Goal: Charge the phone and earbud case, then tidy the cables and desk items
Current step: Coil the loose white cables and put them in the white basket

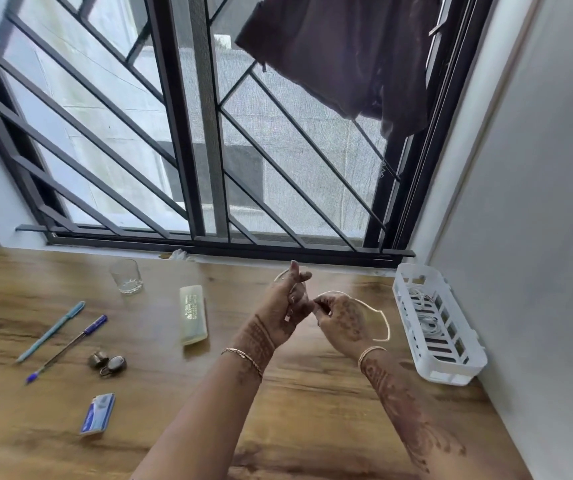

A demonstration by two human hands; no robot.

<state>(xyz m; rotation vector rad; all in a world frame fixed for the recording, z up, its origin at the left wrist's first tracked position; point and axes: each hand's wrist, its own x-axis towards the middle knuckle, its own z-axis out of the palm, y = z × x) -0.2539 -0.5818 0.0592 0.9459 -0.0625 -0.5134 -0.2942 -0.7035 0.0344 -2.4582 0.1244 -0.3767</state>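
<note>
A thin white cable (380,318) loops above the wooden desk (312,410) at centre frame, right of the hands. The left hand (287,306) and right hand (342,320) each pinch it, fingertips nearly meeting. At the right edge a white basket (465,362) holds more white cables. Left of the hands lie a pale case (193,315), two pens (67,336) and a glass (126,276)

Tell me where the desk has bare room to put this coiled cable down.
Bare wood lies in front of the hands, between the forearms and the near edge, and between the clear case and the basket, under the left hand and right hand holding the cable. The left side is crowded: pens, glass, keys, card.
</note>
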